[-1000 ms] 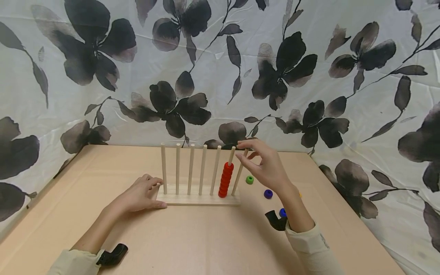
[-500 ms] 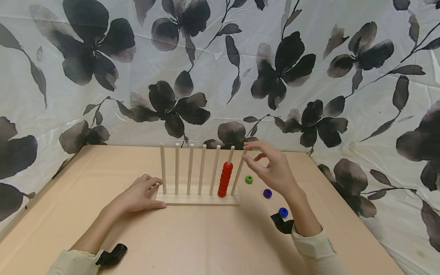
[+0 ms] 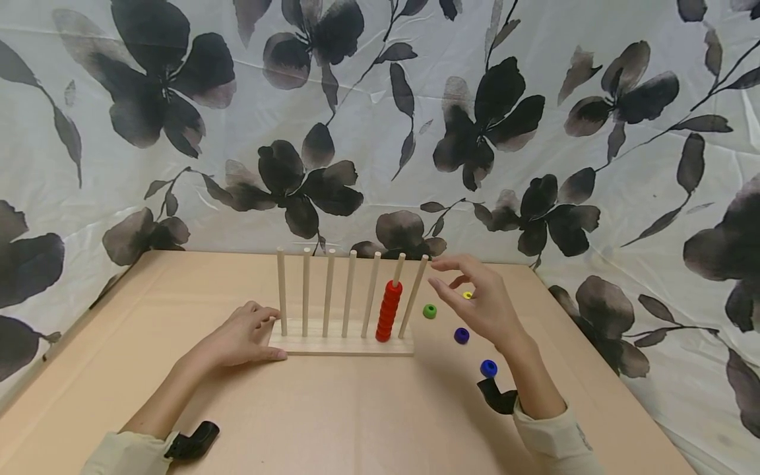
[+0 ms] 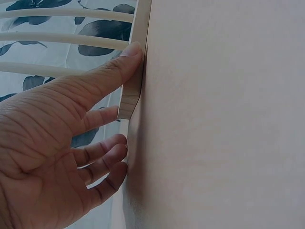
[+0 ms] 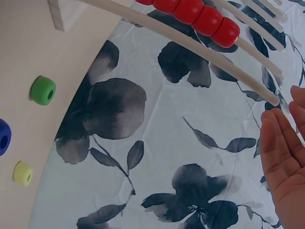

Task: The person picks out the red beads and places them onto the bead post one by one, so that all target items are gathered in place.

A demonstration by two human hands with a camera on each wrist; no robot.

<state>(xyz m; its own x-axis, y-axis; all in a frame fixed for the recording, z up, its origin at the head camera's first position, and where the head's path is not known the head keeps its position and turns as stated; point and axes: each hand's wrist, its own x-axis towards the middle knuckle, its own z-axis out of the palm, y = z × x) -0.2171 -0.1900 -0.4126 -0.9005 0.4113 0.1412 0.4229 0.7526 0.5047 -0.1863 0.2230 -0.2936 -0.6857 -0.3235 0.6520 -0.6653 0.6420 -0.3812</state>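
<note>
A pale wooden peg stand [image 3: 341,344] with several upright dowels stands on the table. Red beads [image 3: 388,310] are stacked on its second dowel from the right; the other dowels are bare. My left hand [image 3: 240,335] grips the left end of the base, the thumb [image 4: 131,50] on its front edge and the index finger against the end. My right hand [image 3: 477,300] is raised beside the tip of the rightmost dowel [image 5: 214,57], thumb and fingers apart, holding nothing visible.
Loose beads lie right of the stand: a green bead [image 3: 430,311], two blue beads [image 3: 462,336] and a yellow bead [image 3: 467,295] partly behind my right hand. The table's [image 3: 356,422] back edge meets a floral cloth [image 3: 380,132].
My right hand has moved right, off the rightmost dowel's tip, and slightly down. The yellow bead now shows past its fingers. My left hand and the stand have stayed put.
</note>
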